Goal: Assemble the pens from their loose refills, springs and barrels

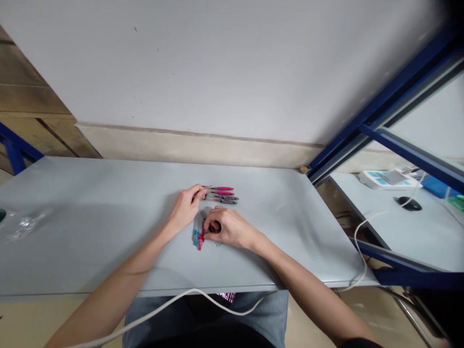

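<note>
Four pens lie crosswise, coloured ends right; left hand narrow at left ends; right hand curled; holds unclear.

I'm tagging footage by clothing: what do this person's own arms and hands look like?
The left hand and right hand are gloveless, with no watch or bracelet showing. Both forearms are bare; a dark sleeve edge shows on the right arm. A white cable crosses the left.

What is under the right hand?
Poking out beside the right hand are a blue pen end and a red pen end, on the table. Something dark shows in its curl, too unclear to name. Whatever the hand covers can't be seen.
</note>
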A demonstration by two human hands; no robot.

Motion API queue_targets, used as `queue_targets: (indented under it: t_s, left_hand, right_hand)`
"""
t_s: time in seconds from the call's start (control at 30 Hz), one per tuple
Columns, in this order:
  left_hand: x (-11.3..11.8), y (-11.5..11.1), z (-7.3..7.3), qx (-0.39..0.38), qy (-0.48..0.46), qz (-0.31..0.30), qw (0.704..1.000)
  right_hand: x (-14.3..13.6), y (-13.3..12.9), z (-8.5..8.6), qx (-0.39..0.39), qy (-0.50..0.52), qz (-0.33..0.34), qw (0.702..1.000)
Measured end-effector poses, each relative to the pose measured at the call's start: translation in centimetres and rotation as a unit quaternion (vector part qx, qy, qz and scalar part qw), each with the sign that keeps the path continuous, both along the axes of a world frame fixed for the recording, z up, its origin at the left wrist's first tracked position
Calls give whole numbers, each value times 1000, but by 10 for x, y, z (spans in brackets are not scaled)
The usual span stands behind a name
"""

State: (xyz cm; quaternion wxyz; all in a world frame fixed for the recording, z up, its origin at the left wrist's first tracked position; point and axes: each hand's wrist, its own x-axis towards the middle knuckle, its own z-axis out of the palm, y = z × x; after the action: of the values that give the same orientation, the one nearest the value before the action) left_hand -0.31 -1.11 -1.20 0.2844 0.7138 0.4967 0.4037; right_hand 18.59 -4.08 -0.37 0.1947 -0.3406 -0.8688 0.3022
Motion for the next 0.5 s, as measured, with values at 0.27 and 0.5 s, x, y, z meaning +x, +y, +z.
queue_targets:
  t_s: [0.27, 0.5]
  left_hand:
    - [0, 1, -3, 18, 4, -16, 1000]
    - [-1, -2, -4, 55, 121, 14, 991]
  right_hand:
    - [13, 11, 4, -160, 176, -27, 971]
    - [15, 21, 8, -183, 338, -163, 909]
